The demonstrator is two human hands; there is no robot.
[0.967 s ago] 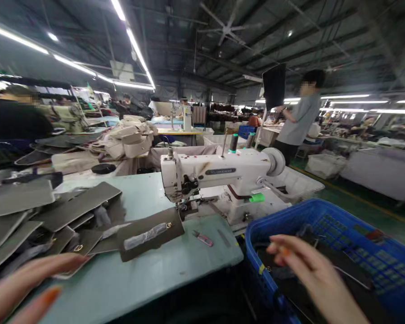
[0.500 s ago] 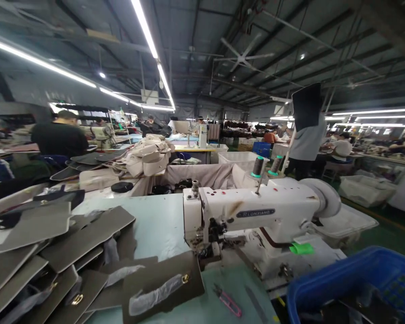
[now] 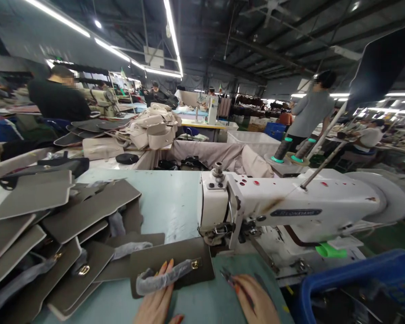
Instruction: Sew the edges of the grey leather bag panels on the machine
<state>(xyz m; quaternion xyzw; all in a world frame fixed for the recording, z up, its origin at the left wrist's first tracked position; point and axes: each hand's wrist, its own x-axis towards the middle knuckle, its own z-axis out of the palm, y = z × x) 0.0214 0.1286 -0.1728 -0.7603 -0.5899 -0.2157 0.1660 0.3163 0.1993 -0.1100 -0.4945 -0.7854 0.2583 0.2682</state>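
Where neither hand had shown half a second earlier, at bottom centre the left hand [image 3: 156, 300] lay unclenched on the dark panel [image 3: 187, 253], fingers under its wrapped strap [image 3: 180, 273], apparently steadying it, and the right hand [image 3: 256, 298] touched the snips [image 3: 227, 276], grip unclear.

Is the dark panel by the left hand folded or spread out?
Spread out: the panel lies flat, its broad face showing and no fold visible, with the fingers of the left hand over it.
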